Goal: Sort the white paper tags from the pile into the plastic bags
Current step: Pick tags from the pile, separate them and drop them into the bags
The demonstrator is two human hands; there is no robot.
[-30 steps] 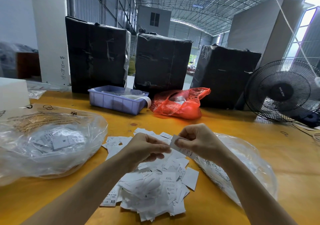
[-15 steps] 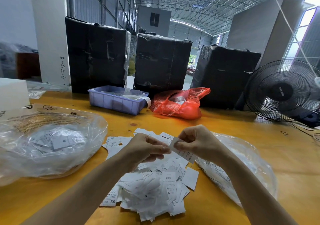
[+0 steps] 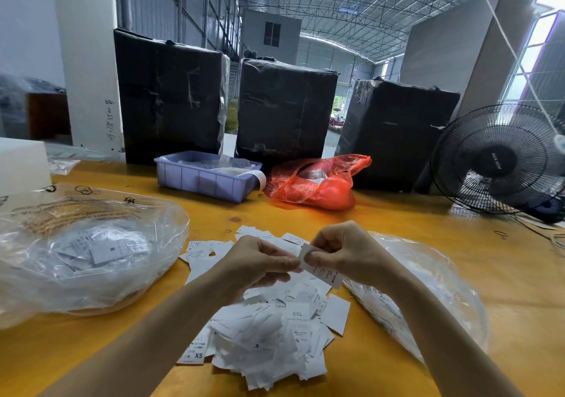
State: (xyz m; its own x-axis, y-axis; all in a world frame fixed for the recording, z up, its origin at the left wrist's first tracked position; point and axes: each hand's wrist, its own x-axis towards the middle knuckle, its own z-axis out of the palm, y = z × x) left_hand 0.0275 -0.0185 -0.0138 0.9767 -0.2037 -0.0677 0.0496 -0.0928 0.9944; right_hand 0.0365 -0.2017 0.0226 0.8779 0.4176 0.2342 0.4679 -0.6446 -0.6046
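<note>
A loose pile of white paper tags (image 3: 269, 332) printed with sizes lies on the yellow table (image 3: 504, 274) in front of me. Above the pile, my right hand (image 3: 345, 251) pinches one white tag (image 3: 321, 269) between thumb and fingers. My left hand (image 3: 263, 263) meets it from the left, fingertips pinching the same tag's near edge. A clear plastic bag (image 3: 76, 253) holding tags lies at the left. A second clear plastic bag (image 3: 428, 298) with tags lies at the right, partly behind my right forearm.
A lilac plastic bin (image 3: 204, 176) and a red plastic bag (image 3: 318, 182) sit further back on the table. Three black wrapped boxes (image 3: 284, 109) stand behind them. A black fan (image 3: 501, 161) stands at the right edge, with cables beside it.
Both hands stay above the pile on the same tag. The tag has tilted and slipped slightly lower in my right hand's fingers.
</note>
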